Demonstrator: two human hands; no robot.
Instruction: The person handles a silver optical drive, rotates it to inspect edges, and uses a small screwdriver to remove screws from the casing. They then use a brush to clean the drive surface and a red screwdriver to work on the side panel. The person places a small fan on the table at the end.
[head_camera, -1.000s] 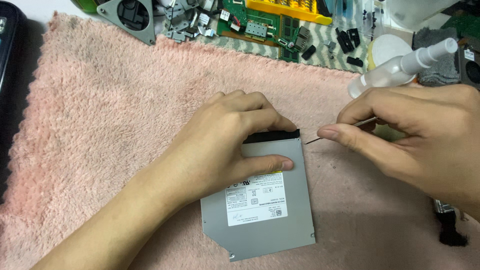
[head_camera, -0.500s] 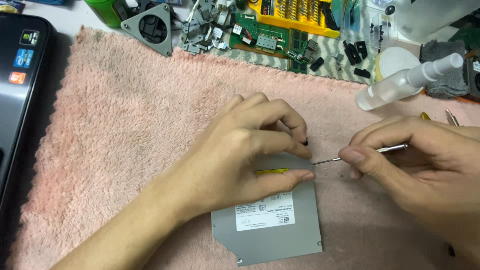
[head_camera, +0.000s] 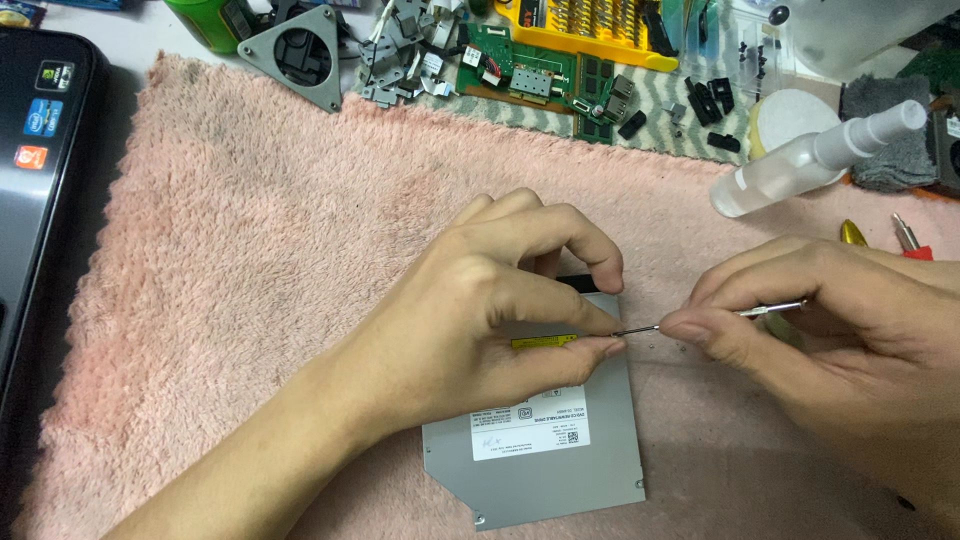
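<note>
A flat grey metal optical drive (head_camera: 560, 465) with a white label lies on a pink fluffy towel (head_camera: 250, 250). My left hand (head_camera: 490, 310) rests on the drive's far end and pinches it, with a small yellow strip (head_camera: 543, 341) showing under the fingers. My right hand (head_camera: 850, 340) grips a thin metal screwdriver (head_camera: 760, 311). Its tip touches the drive's right edge beside my left fingertips.
A black laptop (head_camera: 40, 170) lies along the left edge. At the back are a grey triangular fan housing (head_camera: 300, 50), green circuit boards (head_camera: 530, 75), a yellow bit tray (head_camera: 590, 25) and small black parts. A clear spray bottle (head_camera: 810, 160) lies at the right, near more tool tips (head_camera: 905, 235).
The view has shifted, so the drive sits lower. My left hand now pinches the drive's edge, and the screwdriver tip has moved left onto it.
</note>
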